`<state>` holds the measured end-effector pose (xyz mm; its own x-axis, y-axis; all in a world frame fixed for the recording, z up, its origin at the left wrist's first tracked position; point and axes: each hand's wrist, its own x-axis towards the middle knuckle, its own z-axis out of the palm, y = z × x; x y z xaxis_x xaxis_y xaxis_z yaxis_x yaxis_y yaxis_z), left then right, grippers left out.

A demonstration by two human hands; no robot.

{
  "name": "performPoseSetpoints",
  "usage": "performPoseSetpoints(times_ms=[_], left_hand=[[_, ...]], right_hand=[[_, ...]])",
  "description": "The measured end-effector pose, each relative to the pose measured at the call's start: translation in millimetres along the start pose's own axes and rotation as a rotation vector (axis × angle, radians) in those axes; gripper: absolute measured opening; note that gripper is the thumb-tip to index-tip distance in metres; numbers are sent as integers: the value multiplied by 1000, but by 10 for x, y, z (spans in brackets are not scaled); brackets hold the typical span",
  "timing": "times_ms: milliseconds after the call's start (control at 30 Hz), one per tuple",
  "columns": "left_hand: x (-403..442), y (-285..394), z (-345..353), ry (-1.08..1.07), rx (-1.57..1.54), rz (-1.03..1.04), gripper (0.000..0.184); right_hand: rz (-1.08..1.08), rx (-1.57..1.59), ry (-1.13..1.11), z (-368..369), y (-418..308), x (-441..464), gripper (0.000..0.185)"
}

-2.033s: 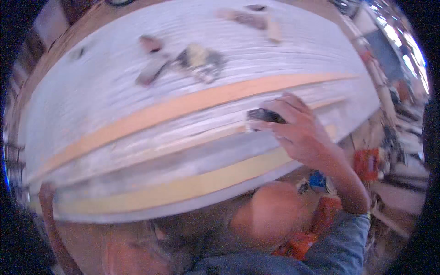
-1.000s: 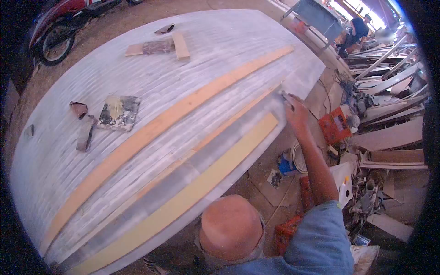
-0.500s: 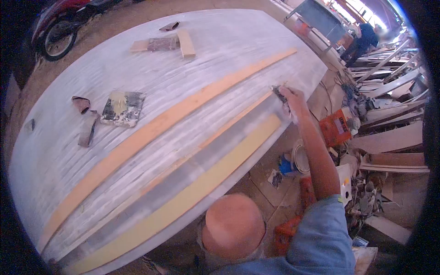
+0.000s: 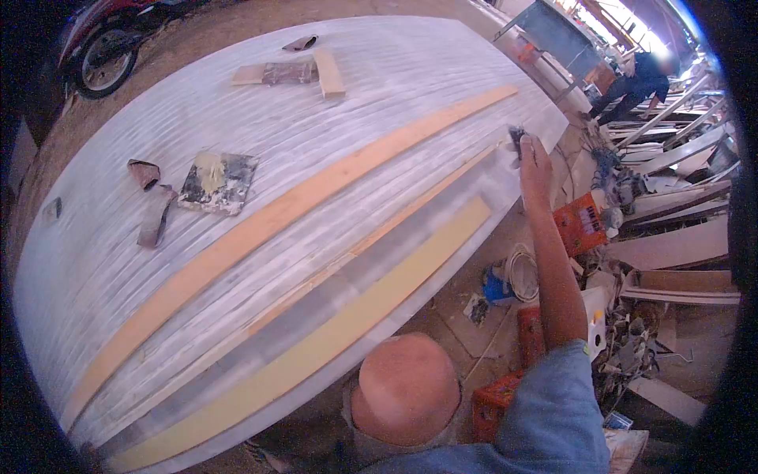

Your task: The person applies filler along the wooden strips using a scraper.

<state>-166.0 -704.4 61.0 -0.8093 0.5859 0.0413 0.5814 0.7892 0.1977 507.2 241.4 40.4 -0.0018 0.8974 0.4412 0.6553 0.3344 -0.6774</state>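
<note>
At the far end of a thin wooden strip [image 4: 371,243] on the whitish planked surface [image 4: 379,87], my right hand [image 4: 536,162] is closed around a small dark flat tool [image 4: 515,136]. The tool looks like a scraper, but its edge is hard to make out. It is at or just above the surface near the right edge. A wide orange-toned strip [image 4: 260,217] and a yellowish strip [image 4: 339,322] run either side of the thin one. Further left lies a dark board smeared with pale putty [image 4: 219,182]. My left hand is out of view.
Curled sandpaper pieces [image 4: 156,217] and wood blocks [image 4: 329,73] lie on the surface. Beyond its right edge are a blue tub [image 4: 497,284], an orange crate [image 4: 580,224] and piled boards [image 4: 671,229]. Another person [image 4: 636,83] bends at the back right; a motorcycle wheel [image 4: 106,63] is upper left.
My right hand has moved up and to the right with the dark tool, past the thin strip's end. The view has shifted slightly. The other person's posture and arm position have changed.
</note>
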Motion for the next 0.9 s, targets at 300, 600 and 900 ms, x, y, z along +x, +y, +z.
performPoseSetpoints(times_ms=[300, 600, 900], left_hand=[[-63, -154, 16, -27, 4, 59, 26], [-218, 357, 102, 125, -58, -71, 24], [-235, 512, 56, 110, -75, -123, 29]], right_hand=[[-422, -519, -31, -187, 242, 140, 28], [-391, -626, -123, -31, 79, -97, 26], [-424, -552, 50, -147, 216, 69, 25]])
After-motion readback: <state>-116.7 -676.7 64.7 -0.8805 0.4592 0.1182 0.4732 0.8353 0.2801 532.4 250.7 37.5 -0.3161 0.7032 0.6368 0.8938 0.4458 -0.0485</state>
